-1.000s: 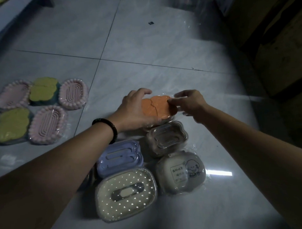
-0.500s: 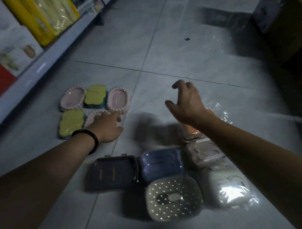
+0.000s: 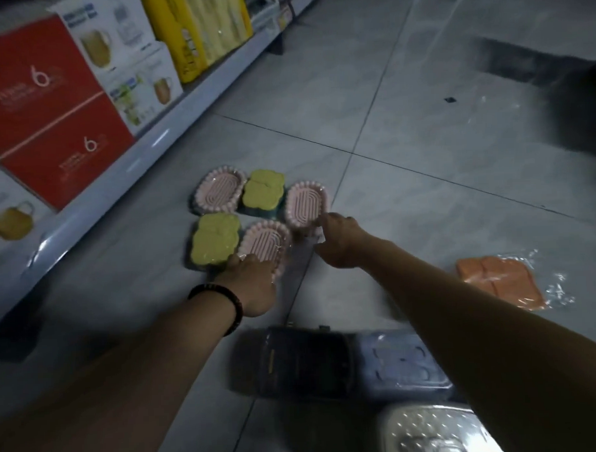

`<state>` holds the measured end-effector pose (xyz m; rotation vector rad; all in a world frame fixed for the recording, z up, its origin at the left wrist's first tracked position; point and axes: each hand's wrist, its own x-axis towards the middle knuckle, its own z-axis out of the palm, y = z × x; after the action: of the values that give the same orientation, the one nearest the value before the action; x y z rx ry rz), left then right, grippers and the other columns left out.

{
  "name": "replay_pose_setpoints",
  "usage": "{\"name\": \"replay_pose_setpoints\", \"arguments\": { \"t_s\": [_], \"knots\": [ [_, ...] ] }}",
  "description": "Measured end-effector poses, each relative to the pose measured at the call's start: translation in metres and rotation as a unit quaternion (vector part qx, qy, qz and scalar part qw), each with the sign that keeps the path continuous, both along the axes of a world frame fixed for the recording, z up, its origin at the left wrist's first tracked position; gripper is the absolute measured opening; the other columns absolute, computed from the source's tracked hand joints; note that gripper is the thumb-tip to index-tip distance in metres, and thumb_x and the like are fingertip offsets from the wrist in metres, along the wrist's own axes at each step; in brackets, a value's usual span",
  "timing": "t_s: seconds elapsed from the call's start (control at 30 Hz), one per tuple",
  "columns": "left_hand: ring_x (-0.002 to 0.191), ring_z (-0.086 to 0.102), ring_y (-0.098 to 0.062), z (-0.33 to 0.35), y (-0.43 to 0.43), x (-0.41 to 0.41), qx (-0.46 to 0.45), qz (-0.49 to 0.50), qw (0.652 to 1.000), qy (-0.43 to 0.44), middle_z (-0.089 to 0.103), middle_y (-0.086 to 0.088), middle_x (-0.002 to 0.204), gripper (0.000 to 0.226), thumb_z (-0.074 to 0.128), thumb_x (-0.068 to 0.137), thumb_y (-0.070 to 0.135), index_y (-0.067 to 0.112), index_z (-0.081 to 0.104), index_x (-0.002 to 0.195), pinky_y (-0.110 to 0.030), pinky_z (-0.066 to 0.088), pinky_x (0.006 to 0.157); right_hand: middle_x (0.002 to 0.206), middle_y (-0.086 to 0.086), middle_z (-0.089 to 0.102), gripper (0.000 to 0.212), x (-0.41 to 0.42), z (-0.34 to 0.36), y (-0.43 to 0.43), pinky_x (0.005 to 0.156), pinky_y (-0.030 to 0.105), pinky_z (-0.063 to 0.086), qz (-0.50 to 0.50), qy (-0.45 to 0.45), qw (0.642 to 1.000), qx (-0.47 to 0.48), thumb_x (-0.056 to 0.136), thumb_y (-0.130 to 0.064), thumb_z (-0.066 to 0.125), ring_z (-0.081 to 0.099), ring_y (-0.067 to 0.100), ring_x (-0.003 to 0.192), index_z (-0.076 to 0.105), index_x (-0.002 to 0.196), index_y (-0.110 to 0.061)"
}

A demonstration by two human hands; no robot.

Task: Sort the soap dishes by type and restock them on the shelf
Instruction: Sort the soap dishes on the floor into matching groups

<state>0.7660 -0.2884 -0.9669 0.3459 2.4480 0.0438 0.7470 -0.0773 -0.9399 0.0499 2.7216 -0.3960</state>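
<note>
Three pink oval soap dishes and two green ones lie grouped on the floor tiles. My left hand (image 3: 254, 281) grips the near rim of the closest pink dish (image 3: 265, 244). My right hand (image 3: 339, 241) pinches the near end of the right pink dish (image 3: 306, 205) between finger and thumb. The third pink dish (image 3: 219, 191) lies at the far left of the group. One green dish (image 3: 263, 193) sits between the far pink ones, the other (image 3: 216, 240) left of my left hand. An orange wrapped dish (image 3: 501, 283) lies apart at the right.
Close to me lie a dark navy lidded dish (image 3: 294, 361), a light blue dish (image 3: 402, 360) and a white dotted dish (image 3: 432, 434). The low shelf's edge (image 3: 119, 178) runs along the left, carrying red boxes (image 3: 49, 109), white mug boxes (image 3: 143, 86) and yellow packs (image 3: 208, 29).
Both hands left the orange dish on the floor and reached left to the pink and green group. The view swung left, bringing the shelf in.
</note>
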Motion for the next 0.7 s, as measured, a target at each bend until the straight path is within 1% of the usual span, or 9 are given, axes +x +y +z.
{"name": "replay_pose_setpoints", "arguments": {
  "t_s": [0.1,0.2,0.33,0.4,0.47,0.53,0.6,0.67,0.7],
  "knots": [
    [0.138,0.04,-0.038,-0.002,-0.005,0.004,0.018,-0.002,1.0,0.006,0.05,-0.009,0.147,0.06,0.026,0.091,0.044,0.029,0.047,0.145,-0.058,0.037,0.114,0.155,0.01,0.041,0.057,-0.008,-0.006,-0.014,0.111,0.05,0.036,0.007,-0.013,0.999,0.035,0.097,-0.033,0.059,0.041,0.041,0.138,0.04,0.148,-0.015],
    [0.135,0.041,-0.037,0.006,-0.006,0.006,0.036,-0.008,0.999,0.018,0.05,-0.006,0.146,0.055,0.03,0.095,0.045,0.028,0.05,0.143,-0.056,0.04,0.113,0.161,0.005,0.033,0.062,-0.007,-0.01,-0.015,0.111,0.053,0.031,0.042,-0.027,0.996,0.076,0.098,-0.037,0.059,0.034,0.04,0.138,0.035,0.153,-0.024],
    [0.136,0.042,-0.039,0.022,0.0,0.003,0.031,-0.037,0.998,0.03,0.05,-0.005,0.15,0.041,0.049,0.103,0.04,0.031,0.06,0.141,-0.047,0.041,0.113,0.153,0.01,0.045,0.058,0.003,-0.011,-0.02,0.112,0.055,0.03,0.049,-0.003,0.988,0.148,0.095,-0.038,0.058,0.037,0.04,0.14,0.043,0.149,-0.024],
    [0.133,0.049,-0.04,0.026,0.002,0.001,0.036,-0.032,0.998,0.039,0.054,-0.007,0.148,0.036,0.053,0.103,0.042,0.035,0.068,0.134,-0.044,0.045,0.111,0.15,0.014,0.05,0.055,0.014,-0.008,-0.028,0.116,0.058,0.026,0.038,-0.011,0.982,0.184,0.096,-0.042,0.055,0.039,0.043,0.142,0.048,0.146,-0.02],
    [0.126,0.058,-0.04,0.024,0.004,0.001,0.055,-0.005,0.996,0.07,0.059,-0.01,0.144,0.036,0.057,0.1,0.05,0.032,0.072,0.128,-0.044,0.052,0.105,0.147,0.016,0.055,0.054,0.028,-0.004,-0.032,0.115,0.058,0.029,0.037,-0.027,0.978,0.205,0.095,-0.043,0.054,0.045,0.042,0.138,0.054,0.142,-0.017],
    [0.121,0.06,-0.043,0.019,0.009,0.003,0.071,0.059,0.989,0.115,0.06,-0.018,0.14,0.062,0.058,0.096,0.065,0.018,0.064,0.136,-0.045,0.053,0.1,0.138,0.016,0.06,0.049,0.042,-0.005,-0.024,0.106,0.053,0.037,0.04,-0.008,0.979,0.2,0.094,-0.042,0.053,0.053,0.039,0.129,0.059,0.134,-0.015],
    [0.127,0.053,-0.044,0.012,0.014,0.006,0.065,0.123,0.98,0.141,0.05,-0.024,0.142,0.09,0.061,0.089,0.075,0.008,0.046,0.147,-0.047,0.046,0.105,0.132,0.015,0.061,0.046,0.052,-0.004,-0.01,0.099,0.05,0.044,0.023,0.015,0.985,0.172,0.097,-0.046,0.049,0.055,0.037,0.121,0.059,0.131,-0.016],
    [0.134,0.046,-0.044,0.004,0.021,0.007,0.046,0.139,0.98,0.137,0.043,-0.024,0.147,0.107,0.069,0.08,0.079,0.006,0.038,0.152,-0.049,0.041,0.112,0.129,0.012,0.058,0.05,0.059,-0.005,0.003,0.097,0.048,0.05,-0.002,0.012,0.991,0.132,0.099,-0.055,0.042,0.058,0.036,0.118,0.058,0.134,-0.022],
    [0.136,0.043,-0.044,0.0,0.022,0.006,0.041,0.147,0.979,0.138,0.041,-0.023,0.149,0.114,0.073,0.075,0.08,0.005,0.037,0.153,-0.049,0.039,0.114,0.127,0.009,0.058,0.05,0.062,-0.005,0.005,0.096,0.046,0.051,0.009,0.007,0.992,0.122,0.098,-0.057,0.04,0.06,0.036,0.117,0.059,0.132,-0.027]
  ]
}}
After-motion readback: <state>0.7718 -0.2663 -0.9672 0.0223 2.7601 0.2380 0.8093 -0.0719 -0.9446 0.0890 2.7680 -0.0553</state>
